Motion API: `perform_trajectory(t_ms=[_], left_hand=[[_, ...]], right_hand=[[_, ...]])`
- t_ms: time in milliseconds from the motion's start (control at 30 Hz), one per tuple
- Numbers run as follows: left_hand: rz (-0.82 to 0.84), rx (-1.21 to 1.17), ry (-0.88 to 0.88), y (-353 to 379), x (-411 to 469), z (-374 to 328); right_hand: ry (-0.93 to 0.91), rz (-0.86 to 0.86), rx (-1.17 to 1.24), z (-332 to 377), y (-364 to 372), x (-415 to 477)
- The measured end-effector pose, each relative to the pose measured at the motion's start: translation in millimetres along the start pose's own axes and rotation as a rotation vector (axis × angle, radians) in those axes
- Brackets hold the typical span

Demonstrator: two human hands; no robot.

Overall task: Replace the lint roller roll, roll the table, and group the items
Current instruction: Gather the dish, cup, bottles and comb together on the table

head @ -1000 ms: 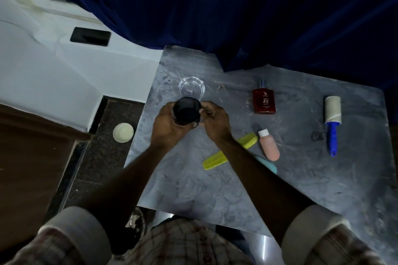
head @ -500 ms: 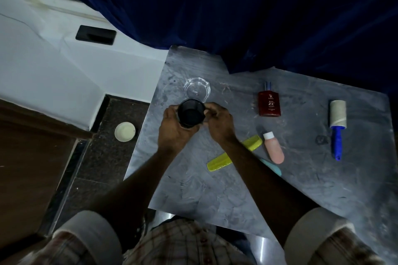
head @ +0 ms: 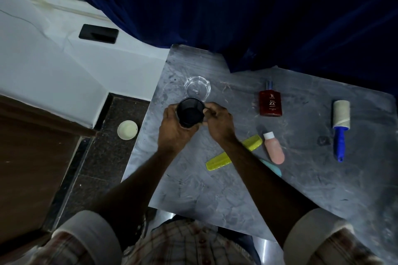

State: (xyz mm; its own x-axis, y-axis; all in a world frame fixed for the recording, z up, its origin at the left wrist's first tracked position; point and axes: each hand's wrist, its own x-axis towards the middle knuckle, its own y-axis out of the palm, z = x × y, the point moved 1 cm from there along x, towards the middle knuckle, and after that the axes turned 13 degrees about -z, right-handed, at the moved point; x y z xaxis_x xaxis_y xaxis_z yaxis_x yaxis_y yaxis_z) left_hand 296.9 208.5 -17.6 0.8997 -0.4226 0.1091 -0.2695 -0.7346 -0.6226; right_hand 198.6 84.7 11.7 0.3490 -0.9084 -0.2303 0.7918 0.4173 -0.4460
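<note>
Two hands meet on a black cup (head: 190, 113): the left hand (head: 172, 129) wraps its side, and the right hand (head: 219, 123) pinches its rim at three o'clock. This looks like the grouping step. A clear glass dish (head: 197, 88) sits just beyond at twelve o'clock. The lint roller (head: 341, 122) lies well apart at three o'clock, untouched. Next, the cup probably needs setting down beside the dish.

Free room at the near right, obstacles in the middle
The table (head: 323, 196) is bare below the lint roller (head: 341, 122); comb (head: 217, 162), pink bottle (head: 274, 150) and red bottle (head: 270, 104) block the middle, and a glass dish (head: 197, 89) blocks the far left.
</note>
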Motion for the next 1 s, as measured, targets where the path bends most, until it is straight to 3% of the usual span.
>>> perform_trajectory(t_ms=[200, 300, 367, 533, 700, 800, 1000], left_hand=[[-0.026, -0.119, -0.027, -13, -25, -7], [-0.089, -0.252, -0.139, -27, -56, -17], [-0.091, -0.3, -0.091, -32, -77, -34], [0.227, -0.366, 0.006, 11, -94, -104], [0.342, -0.348, -0.109, 101, -61, -145], [0.417, -0.276, -0.189, 153, -33, -149], [0.517, -0.241, -0.424, 205, -13, -150]], right_hand=[[-0.014, -0.077, 0.037, -12, -39, 15], [0.054, -0.167, 0.127, -30, -82, 32], [0.126, -0.25, 0.176, -45, -114, 43], [0.15, -0.382, 0.114, -75, -177, 70], [0.134, -0.303, -0.114, -100, -205, 91], [0.097, -0.343, -0.141, -101, -204, 98], [0.034, -0.281, -0.277, -98, -200, 115]])
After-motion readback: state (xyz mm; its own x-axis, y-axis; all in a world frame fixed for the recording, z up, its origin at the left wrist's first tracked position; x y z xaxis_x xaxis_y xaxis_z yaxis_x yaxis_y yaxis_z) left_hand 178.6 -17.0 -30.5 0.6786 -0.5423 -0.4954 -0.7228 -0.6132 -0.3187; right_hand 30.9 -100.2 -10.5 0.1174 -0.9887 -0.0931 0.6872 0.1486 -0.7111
